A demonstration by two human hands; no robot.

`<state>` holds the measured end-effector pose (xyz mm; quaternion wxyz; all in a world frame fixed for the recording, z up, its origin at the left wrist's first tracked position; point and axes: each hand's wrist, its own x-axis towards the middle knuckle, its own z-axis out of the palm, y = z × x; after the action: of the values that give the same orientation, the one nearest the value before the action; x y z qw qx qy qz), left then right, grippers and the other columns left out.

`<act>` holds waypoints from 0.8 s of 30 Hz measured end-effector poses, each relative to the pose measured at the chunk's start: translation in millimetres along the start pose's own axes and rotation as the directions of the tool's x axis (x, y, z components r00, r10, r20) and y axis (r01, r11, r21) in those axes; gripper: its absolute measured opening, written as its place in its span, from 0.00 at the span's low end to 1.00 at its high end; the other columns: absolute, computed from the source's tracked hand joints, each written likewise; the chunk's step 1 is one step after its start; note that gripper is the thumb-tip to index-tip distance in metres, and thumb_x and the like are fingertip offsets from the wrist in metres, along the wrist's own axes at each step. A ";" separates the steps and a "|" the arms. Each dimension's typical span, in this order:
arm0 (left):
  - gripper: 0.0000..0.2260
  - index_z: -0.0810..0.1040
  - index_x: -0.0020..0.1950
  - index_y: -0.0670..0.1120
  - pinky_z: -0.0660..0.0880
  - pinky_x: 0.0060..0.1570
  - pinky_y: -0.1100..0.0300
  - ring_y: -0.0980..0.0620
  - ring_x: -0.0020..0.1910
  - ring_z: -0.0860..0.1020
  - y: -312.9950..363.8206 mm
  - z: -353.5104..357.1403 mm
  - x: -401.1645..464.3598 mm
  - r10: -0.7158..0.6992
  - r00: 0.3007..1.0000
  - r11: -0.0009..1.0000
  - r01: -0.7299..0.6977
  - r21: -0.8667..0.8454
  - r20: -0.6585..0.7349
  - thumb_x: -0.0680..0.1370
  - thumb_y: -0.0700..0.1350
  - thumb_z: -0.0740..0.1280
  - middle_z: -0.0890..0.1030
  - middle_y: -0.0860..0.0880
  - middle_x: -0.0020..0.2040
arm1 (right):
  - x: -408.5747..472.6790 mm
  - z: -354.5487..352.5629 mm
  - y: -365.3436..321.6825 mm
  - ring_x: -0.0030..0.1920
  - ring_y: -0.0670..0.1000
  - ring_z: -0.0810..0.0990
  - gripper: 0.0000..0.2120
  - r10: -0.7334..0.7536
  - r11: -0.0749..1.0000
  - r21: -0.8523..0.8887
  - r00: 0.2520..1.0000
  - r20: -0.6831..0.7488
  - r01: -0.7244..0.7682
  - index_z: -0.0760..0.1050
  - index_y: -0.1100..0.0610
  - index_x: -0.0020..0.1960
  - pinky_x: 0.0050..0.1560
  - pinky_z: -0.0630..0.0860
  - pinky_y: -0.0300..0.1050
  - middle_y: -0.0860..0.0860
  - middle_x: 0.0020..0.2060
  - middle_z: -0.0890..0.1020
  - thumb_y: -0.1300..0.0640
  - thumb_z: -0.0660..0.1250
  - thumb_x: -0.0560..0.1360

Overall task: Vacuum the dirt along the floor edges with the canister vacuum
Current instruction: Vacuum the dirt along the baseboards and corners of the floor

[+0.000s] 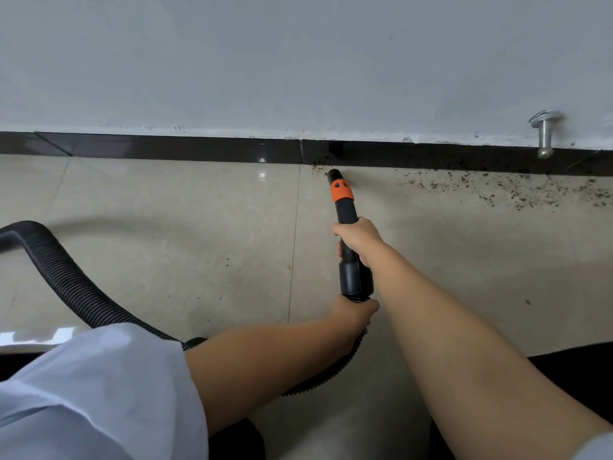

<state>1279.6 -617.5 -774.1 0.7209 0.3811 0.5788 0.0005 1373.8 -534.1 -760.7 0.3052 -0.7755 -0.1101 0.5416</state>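
Note:
A black vacuum nozzle [345, 207] with an orange collar points at the dark baseboard [199, 151], its tip touching the floor edge beside a small patch of brown crumbs. My right hand [360, 239] grips the nozzle's middle. My left hand [355, 315] holds the ribbed black hose [66, 280] just behind the nozzle's cuff. The hose loops left across the floor and out of view. Scattered brown dirt [517, 190] lies along the baseboard to the right of the nozzle. The canister is not in view.
A metal door stopper [544, 134] sticks out of the grey wall [298, 61] at the right, above the dirt. Beige floor tiles [166, 227] spread left of the nozzle, with a few specks. My pale sleeve and dark trousers fill the bottom edge.

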 end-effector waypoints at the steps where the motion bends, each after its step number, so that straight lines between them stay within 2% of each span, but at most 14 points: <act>1: 0.05 0.69 0.48 0.42 0.69 0.27 0.63 0.53 0.28 0.68 -0.6 -3.2 -0.4 0.000 1.000 1.000 0.000 -0.006 -0.010 0.74 0.39 0.64 0.69 0.48 0.33 | -0.1 4.2 -0.6 0.25 0.51 0.73 0.11 -0.003 1.000 -0.004 1.000 0.014 0.003 0.68 0.59 0.53 0.30 0.73 0.42 0.54 0.29 0.75 0.63 0.64 0.72; 10: 0.05 0.70 0.45 0.44 0.69 0.30 0.62 0.53 0.28 0.68 3.4 -33.7 5.4 0.009 0.997 1.000 -0.009 -0.003 -0.077 0.73 0.39 0.66 0.70 0.48 0.32 | 4.8 31.1 -13.5 0.25 0.51 0.73 0.09 -0.038 0.999 0.028 0.996 0.083 0.036 0.67 0.59 0.51 0.30 0.73 0.42 0.54 0.28 0.74 0.63 0.63 0.72; 14: 0.06 0.70 0.42 0.46 0.69 0.33 0.61 0.52 0.29 0.69 3.1 -39.7 10.6 0.006 0.998 0.999 -0.002 0.048 -0.070 0.73 0.40 0.67 0.71 0.47 0.33 | 7.3 32.8 -12.3 0.25 0.51 0.73 0.09 -0.040 0.997 0.062 0.999 0.027 0.038 0.68 0.59 0.51 0.30 0.73 0.41 0.54 0.29 0.74 0.63 0.63 0.72; 17: 0.06 0.70 0.42 0.47 0.69 0.31 0.62 0.53 0.29 0.68 4.8 -38.4 13.4 0.000 0.999 0.998 0.002 0.066 -0.041 0.73 0.38 0.66 0.70 0.48 0.33 | 9.2 26.5 -9.3 0.24 0.52 0.72 0.09 -0.031 0.994 0.101 0.999 -0.032 0.035 0.68 0.59 0.51 0.30 0.72 0.42 0.54 0.28 0.74 0.63 0.63 0.72; 21: 0.06 0.70 0.46 0.46 0.68 0.30 0.63 0.53 0.29 0.68 8.5 -29.3 11.9 0.009 1.000 0.997 -0.009 0.080 0.001 0.73 0.36 0.65 0.69 0.48 0.33 | 8.2 13.0 -4.7 0.24 0.52 0.71 0.06 -0.009 0.991 0.135 0.996 -0.092 0.022 0.67 0.57 0.46 0.29 0.73 0.42 0.55 0.28 0.73 0.63 0.63 0.72; 24: 0.07 0.70 0.44 0.46 0.69 0.31 0.63 0.52 0.30 0.69 9.2 -20.5 10.1 0.003 1.000 0.995 -0.005 0.099 0.022 0.73 0.36 0.65 0.69 0.48 0.34 | 5.9 1.0 -2.1 0.24 0.52 0.71 0.06 0.010 0.990 0.143 0.992 -0.126 0.008 0.66 0.56 0.42 0.29 0.72 0.42 0.54 0.28 0.73 0.64 0.63 0.72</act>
<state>1269.9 -595.2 -778.3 0.7074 0.4175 0.5695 -0.0307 1375.5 -529.2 -764.2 0.3661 -0.7845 -0.0510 0.4979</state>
